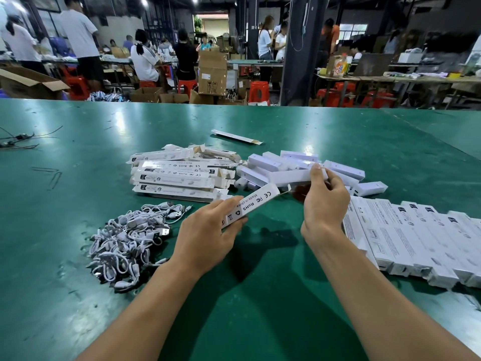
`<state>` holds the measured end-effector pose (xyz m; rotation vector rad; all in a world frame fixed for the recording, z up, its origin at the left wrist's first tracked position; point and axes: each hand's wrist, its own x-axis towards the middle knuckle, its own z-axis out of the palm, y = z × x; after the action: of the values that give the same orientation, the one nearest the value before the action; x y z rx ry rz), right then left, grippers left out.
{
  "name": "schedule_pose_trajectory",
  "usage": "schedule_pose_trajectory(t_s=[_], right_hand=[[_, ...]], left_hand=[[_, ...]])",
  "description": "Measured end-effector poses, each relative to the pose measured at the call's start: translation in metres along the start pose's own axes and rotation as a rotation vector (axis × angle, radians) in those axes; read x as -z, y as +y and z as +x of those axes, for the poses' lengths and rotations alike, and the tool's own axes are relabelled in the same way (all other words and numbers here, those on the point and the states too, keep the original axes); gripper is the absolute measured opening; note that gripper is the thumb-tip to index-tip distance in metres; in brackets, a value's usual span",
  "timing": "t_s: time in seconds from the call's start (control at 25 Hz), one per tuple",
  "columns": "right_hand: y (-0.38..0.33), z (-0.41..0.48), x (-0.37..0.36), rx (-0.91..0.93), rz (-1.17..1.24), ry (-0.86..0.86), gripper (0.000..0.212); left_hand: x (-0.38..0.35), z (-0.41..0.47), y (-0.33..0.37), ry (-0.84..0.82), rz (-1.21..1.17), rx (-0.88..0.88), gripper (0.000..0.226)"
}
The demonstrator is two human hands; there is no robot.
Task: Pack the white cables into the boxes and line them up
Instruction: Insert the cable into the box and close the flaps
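White cables lie heaped on the counter, left of my hands. Behind them is a stack of flat boxes. My left hand grips a printed box, its near end hidden under my fingers. My right hand pinches a plain white sleeve; its contents are unreadable. The lined-up boxes are cut off at the right edge.

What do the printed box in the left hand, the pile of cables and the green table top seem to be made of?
Printed box, gripped by the left hand: thin white cardboard, slightly glossy; folded end flap shows. Cables: white plastic sheath, with shiny metal USB plugs. Table top: smooth green mat, perhaps rubber or vinyl; reflects lamps, scuffed.
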<state>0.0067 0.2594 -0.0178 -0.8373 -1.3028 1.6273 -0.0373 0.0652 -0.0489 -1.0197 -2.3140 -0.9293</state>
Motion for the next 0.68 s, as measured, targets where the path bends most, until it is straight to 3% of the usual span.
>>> schedule_pose_trajectory(t_s=[0.4, 0.6, 0.68], right_hand=[[0.009, 0.0, 0.009, 0.096, -0.035, -0.108, 0.028], [0.005, 0.002, 0.011, 0.102, 0.018, -0.093, 0.022], [0.005, 0.001, 0.012, 0.107, 0.047, -0.103, 0.016]], left_hand=[[0.005, 0.002, -0.003, 0.016, 0.117, 0.027, 0.059], [0.002, 0.004, 0.003, -0.16, 0.062, 0.14, 0.07], [0.001, 0.003, 0.003, -0.149, 0.037, 0.169, 0.066]])
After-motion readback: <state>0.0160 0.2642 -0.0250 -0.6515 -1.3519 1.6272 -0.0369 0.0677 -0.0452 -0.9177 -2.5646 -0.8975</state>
